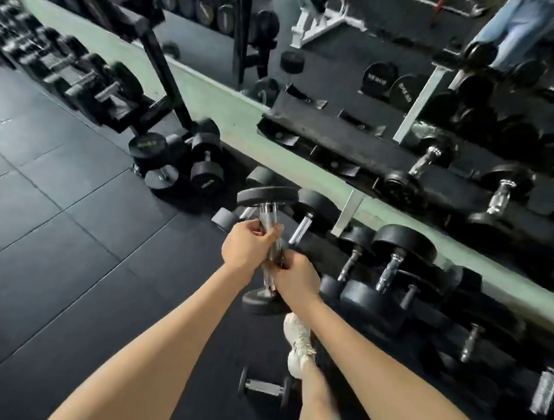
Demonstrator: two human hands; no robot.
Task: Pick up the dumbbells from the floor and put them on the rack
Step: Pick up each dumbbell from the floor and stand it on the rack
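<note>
A black dumbbell [266, 196] with a chrome handle hangs above the floor, tilted nearly upright. My left hand [248, 245] grips the upper part of its handle. My right hand [295, 279] grips the lower part, just above the bottom head. Several more black dumbbells [402, 244] lie on the floor along the wall to the right. A small dumbbell [263, 387] lies near my foot. The rack [347, 142] stands at the upper right, with empty cradles on its near shelf and a few dumbbells further right.
A second rack [81, 71] full of dumbbells runs along the left. A cluster of dumbbells [180, 162] sits at its foot. My white shoe [298, 344] stands on the black rubber floor. A mirror on the wall reflects a person in jeans [515, 29].
</note>
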